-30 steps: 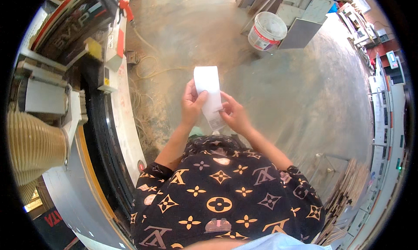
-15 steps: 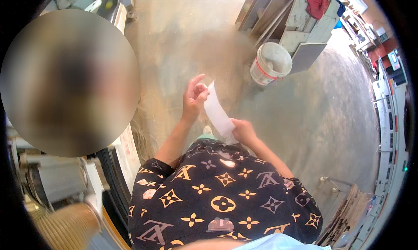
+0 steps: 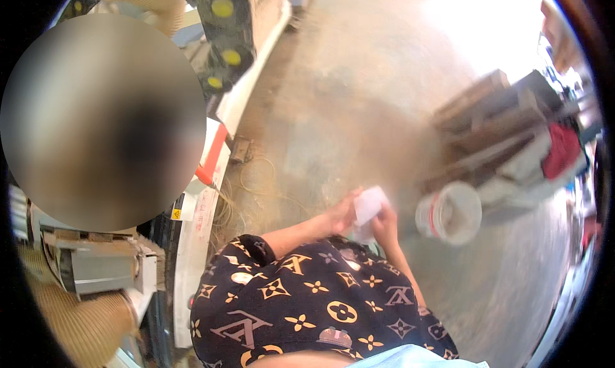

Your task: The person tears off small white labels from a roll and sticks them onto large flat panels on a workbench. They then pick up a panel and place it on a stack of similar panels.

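Observation:
Close in front of my body, a thin white strip [image 3: 368,204] is held between both hands, bunched or folded short. It looks like paper or thin film; I cannot tell which. My left hand [image 3: 346,214], somewhat blurred, has its fingers closed at the strip's left edge. On the other side, my right hand [image 3: 385,224] grips the strip, its fingers curled against the white surface. Part of the strip hangs below the hands, near my black patterned shirt [image 3: 320,285].
A white bucket [image 3: 458,214] with a red band stands on the floor to the right. Beyond it are stacked boards [image 3: 493,112] and a red cloth [image 3: 564,151]. Machinery with a ribbed tan hose [image 3: 83,317] lines my left. Thin tubing [image 3: 256,176] lies on the floor beside it.
The strip was stretched out between my hands; now they are close together and it is shortened. My view has turned, so the bucket and boards appear farther right and lower.

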`<move>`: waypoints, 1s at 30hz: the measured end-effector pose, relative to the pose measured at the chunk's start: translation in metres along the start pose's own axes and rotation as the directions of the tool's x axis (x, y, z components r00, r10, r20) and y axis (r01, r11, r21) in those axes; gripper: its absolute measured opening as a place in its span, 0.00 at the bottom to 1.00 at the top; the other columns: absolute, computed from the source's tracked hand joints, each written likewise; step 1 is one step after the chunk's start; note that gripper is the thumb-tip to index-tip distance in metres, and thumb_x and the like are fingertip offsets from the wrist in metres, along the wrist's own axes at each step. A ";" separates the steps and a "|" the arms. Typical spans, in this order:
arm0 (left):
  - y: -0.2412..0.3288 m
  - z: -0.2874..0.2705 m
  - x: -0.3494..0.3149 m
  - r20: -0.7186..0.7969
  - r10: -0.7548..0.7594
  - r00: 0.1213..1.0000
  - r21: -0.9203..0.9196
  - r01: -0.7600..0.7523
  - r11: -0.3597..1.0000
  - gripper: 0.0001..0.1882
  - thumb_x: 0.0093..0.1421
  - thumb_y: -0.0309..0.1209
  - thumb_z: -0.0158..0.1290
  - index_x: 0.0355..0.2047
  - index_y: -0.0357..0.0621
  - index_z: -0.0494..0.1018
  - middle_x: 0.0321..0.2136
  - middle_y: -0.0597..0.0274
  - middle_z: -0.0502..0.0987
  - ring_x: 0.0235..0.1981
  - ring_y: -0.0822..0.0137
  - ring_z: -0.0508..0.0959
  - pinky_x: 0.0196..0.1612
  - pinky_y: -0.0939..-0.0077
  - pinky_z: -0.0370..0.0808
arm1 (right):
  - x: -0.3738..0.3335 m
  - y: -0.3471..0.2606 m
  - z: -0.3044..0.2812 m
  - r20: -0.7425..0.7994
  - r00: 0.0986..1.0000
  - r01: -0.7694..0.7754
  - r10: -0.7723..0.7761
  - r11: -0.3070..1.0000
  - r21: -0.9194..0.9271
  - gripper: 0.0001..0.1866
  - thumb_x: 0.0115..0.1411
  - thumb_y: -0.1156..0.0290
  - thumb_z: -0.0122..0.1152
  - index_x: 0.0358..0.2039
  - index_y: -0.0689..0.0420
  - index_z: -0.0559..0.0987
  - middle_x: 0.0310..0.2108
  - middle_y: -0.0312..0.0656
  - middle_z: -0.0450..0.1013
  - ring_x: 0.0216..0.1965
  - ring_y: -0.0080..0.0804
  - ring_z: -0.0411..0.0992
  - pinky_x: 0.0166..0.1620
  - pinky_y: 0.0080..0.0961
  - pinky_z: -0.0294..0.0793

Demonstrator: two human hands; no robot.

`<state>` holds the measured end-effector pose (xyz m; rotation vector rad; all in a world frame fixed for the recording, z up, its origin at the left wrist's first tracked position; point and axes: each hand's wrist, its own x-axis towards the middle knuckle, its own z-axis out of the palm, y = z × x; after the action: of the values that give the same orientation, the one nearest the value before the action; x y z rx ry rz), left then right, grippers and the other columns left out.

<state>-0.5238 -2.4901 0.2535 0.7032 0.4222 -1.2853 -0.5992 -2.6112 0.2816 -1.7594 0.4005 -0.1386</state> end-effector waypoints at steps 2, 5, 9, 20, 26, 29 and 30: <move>0.045 0.014 0.029 -0.018 0.225 0.974 0.042 -0.224 0.974 0.17 0.55 0.45 0.49 0.39 0.47 0.69 0.31 0.67 0.74 0.30 0.72 0.73 0.32 0.77 0.71 | 0.020 -0.003 -0.004 0.034 0.999 -0.010 0.006 0.996 0.092 0.14 0.49 0.82 0.49 0.39 0.63 0.73 0.27 0.35 0.73 0.28 0.16 0.68 0.32 0.15 0.67; 0.117 0.030 0.080 -0.077 0.410 0.909 0.115 -0.400 0.909 0.11 0.55 0.36 0.51 0.36 0.45 0.71 0.29 0.67 0.74 0.30 0.73 0.73 0.32 0.78 0.71 | 0.069 -0.005 -0.022 0.120 0.992 -0.038 0.032 0.998 0.050 0.17 0.47 0.84 0.46 0.39 0.62 0.73 0.27 0.35 0.72 0.28 0.15 0.67 0.32 0.15 0.67; 0.165 0.060 0.121 -0.153 0.668 0.728 0.212 -0.636 0.742 0.09 0.54 0.31 0.52 0.35 0.43 0.72 0.28 0.68 0.73 0.29 0.76 0.72 0.30 0.80 0.70 | 0.115 -0.008 -0.074 0.286 0.930 -0.113 0.233 0.918 -0.380 0.20 0.42 0.82 0.47 0.40 0.62 0.73 0.29 0.42 0.75 0.31 0.33 0.73 0.36 0.24 0.70; 0.350 0.044 0.149 0.172 0.891 0.420 0.490 -0.821 0.292 0.17 0.54 0.22 0.49 0.45 0.38 0.63 0.36 0.62 0.73 0.33 0.75 0.73 0.35 0.80 0.71 | 0.415 -0.083 -0.006 0.181 0.958 0.144 -0.224 0.916 0.374 0.25 0.49 0.82 0.53 0.50 0.61 0.66 0.41 0.40 0.70 0.41 0.23 0.67 0.42 0.20 0.67; 0.387 0.049 0.169 0.242 0.878 0.413 0.484 -0.836 0.260 0.16 0.56 0.23 0.48 0.46 0.40 0.63 0.38 0.63 0.72 0.36 0.74 0.72 0.38 0.79 0.71 | 0.477 -0.106 0.013 0.237 0.947 0.120 -0.218 0.923 0.366 0.18 0.48 0.82 0.55 0.43 0.61 0.74 0.31 0.33 0.71 0.32 0.16 0.67 0.36 0.13 0.67; 0.384 0.050 0.173 0.219 0.896 0.387 0.459 -0.851 0.255 0.16 0.56 0.24 0.48 0.46 0.40 0.62 0.39 0.63 0.71 0.36 0.74 0.72 0.38 0.79 0.71 | 0.489 -0.103 0.009 0.290 0.941 0.071 -0.177 0.937 0.342 0.15 0.47 0.82 0.57 0.39 0.60 0.77 0.27 0.30 0.71 0.29 0.14 0.66 0.35 0.12 0.67; 0.382 0.050 0.175 0.244 0.908 0.342 0.438 -0.874 0.212 0.17 0.56 0.24 0.48 0.47 0.40 0.62 0.39 0.63 0.71 0.36 0.74 0.72 0.39 0.79 0.71 | 0.496 -0.101 0.007 0.338 0.923 0.075 -0.185 0.947 0.313 0.15 0.47 0.82 0.57 0.38 0.60 0.77 0.27 0.30 0.70 0.29 0.14 0.66 0.35 0.12 0.67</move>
<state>-0.1166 -2.6045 0.2673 1.2035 -0.3417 -0.1653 -0.1156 -2.7552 0.3167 -1.4733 -0.0127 0.0340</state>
